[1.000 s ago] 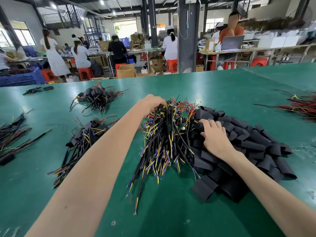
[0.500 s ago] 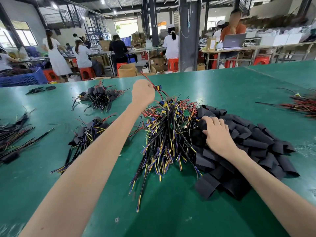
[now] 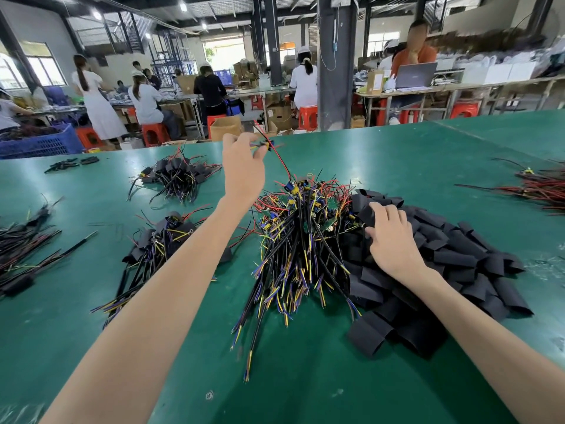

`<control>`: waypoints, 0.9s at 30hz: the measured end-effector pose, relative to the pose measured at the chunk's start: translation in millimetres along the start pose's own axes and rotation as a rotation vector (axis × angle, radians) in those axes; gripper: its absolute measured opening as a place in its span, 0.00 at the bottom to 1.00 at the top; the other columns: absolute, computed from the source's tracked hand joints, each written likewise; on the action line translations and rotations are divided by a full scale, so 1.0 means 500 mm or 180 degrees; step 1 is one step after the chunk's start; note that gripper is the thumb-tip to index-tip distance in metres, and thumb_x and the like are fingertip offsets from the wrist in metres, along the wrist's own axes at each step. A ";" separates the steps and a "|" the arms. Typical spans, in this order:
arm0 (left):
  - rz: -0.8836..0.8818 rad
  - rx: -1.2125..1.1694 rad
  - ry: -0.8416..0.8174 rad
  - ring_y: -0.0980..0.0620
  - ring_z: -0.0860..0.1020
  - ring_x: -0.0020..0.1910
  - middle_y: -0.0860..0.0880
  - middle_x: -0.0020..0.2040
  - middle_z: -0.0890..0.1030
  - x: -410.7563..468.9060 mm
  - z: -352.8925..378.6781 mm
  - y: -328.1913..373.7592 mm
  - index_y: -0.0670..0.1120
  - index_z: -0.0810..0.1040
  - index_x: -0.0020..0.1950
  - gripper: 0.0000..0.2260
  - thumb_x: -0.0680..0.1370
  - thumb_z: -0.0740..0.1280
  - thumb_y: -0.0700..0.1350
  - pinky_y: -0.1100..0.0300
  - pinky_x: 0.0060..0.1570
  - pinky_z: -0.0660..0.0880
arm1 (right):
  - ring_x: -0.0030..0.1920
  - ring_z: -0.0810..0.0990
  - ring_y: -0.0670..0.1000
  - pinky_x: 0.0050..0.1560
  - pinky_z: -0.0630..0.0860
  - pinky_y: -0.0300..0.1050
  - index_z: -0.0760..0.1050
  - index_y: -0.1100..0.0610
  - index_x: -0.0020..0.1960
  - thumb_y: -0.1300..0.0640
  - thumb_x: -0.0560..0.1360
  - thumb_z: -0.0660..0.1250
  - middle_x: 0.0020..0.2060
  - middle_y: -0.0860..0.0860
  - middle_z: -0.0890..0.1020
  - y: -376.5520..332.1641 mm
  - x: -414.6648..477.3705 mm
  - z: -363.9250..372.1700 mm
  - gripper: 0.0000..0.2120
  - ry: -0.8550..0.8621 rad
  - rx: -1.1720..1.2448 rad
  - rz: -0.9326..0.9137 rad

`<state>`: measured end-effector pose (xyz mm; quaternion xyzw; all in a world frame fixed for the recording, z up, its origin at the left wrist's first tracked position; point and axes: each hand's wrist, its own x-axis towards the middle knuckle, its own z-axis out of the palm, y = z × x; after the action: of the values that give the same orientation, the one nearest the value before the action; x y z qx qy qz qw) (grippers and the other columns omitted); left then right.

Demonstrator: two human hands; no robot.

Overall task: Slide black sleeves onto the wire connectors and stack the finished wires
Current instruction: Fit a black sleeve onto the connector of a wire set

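1 wire pinched by left hand, right hand gripping sleeves.

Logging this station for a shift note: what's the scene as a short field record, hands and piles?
left hand: raised, pinches a wire
right hand: fingers curled on black sleeves, grip unclear
wire pile: unsleeved, centre of green table
black sleeves: heap touching wire pile's right side
finished wires: two stacks left of wire pile

A green table is showing under black sleeves at right and black, yellow, blue and red wires at centre.
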<state>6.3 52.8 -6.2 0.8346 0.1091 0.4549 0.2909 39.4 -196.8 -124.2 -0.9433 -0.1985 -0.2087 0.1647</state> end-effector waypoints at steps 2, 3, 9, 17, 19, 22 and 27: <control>0.0053 0.0091 0.0180 0.48 0.71 0.50 0.45 0.50 0.67 0.004 -0.006 -0.003 0.38 0.78 0.58 0.11 0.78 0.66 0.40 0.71 0.45 0.57 | 0.54 0.68 0.62 0.52 0.66 0.56 0.64 0.63 0.68 0.62 0.76 0.63 0.55 0.61 0.71 -0.001 0.001 0.000 0.22 0.0045 0.0010 0.0008; 0.0080 0.0137 0.0264 0.50 0.69 0.48 0.44 0.50 0.68 0.006 -0.010 -0.004 0.38 0.78 0.58 0.11 0.77 0.67 0.42 0.71 0.46 0.57 | 0.54 0.68 0.62 0.52 0.66 0.56 0.64 0.63 0.68 0.62 0.76 0.63 0.55 0.61 0.71 -0.001 0.002 -0.001 0.22 0.0079 0.0019 0.0015; -0.0345 0.0374 0.1322 0.49 0.73 0.46 0.44 0.56 0.71 0.032 -0.060 -0.035 0.43 0.78 0.52 0.11 0.77 0.66 0.50 0.60 0.44 0.69 | 0.53 0.68 0.63 0.52 0.67 0.55 0.64 0.65 0.68 0.65 0.75 0.65 0.55 0.63 0.71 -0.003 0.002 -0.009 0.23 0.0392 0.0114 0.0095; -0.0625 -0.0629 0.0524 0.57 0.69 0.35 0.53 0.35 0.76 0.013 -0.106 -0.045 0.43 0.81 0.45 0.13 0.75 0.68 0.53 0.58 0.40 0.65 | 0.54 0.68 0.64 0.55 0.66 0.56 0.64 0.67 0.68 0.65 0.75 0.64 0.57 0.64 0.71 -0.022 0.001 -0.020 0.23 0.0596 0.0265 -0.0099; -0.0445 -0.0646 0.0001 0.58 0.67 0.33 0.54 0.33 0.74 -0.032 -0.109 -0.033 0.43 0.80 0.41 0.14 0.75 0.68 0.54 0.59 0.37 0.64 | 0.54 0.68 0.64 0.56 0.64 0.54 0.64 0.67 0.68 0.66 0.75 0.65 0.57 0.64 0.71 -0.026 0.000 -0.027 0.23 0.0689 0.0411 -0.0178; -0.0149 -0.0495 -0.0647 0.56 0.63 0.30 0.53 0.30 0.71 -0.109 -0.118 -0.036 0.43 0.79 0.39 0.15 0.75 0.69 0.54 0.58 0.33 0.60 | 0.52 0.69 0.64 0.56 0.65 0.54 0.65 0.68 0.66 0.68 0.73 0.66 0.55 0.64 0.72 -0.042 -0.005 -0.040 0.23 0.0808 0.0510 -0.0424; 0.0011 -0.0439 -0.0791 0.56 0.69 0.35 0.57 0.33 0.73 -0.199 -0.124 -0.057 0.42 0.78 0.41 0.09 0.76 0.69 0.48 0.59 0.39 0.63 | 0.54 0.69 0.63 0.60 0.66 0.56 0.66 0.68 0.66 0.72 0.70 0.67 0.56 0.63 0.71 -0.065 -0.020 -0.043 0.25 0.0636 0.0593 -0.0758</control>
<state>-98.5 55.2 -66.2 0.8627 0.0393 0.3550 0.3581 9.4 -180.2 -103.1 -0.8684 -0.3099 -0.3002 0.2443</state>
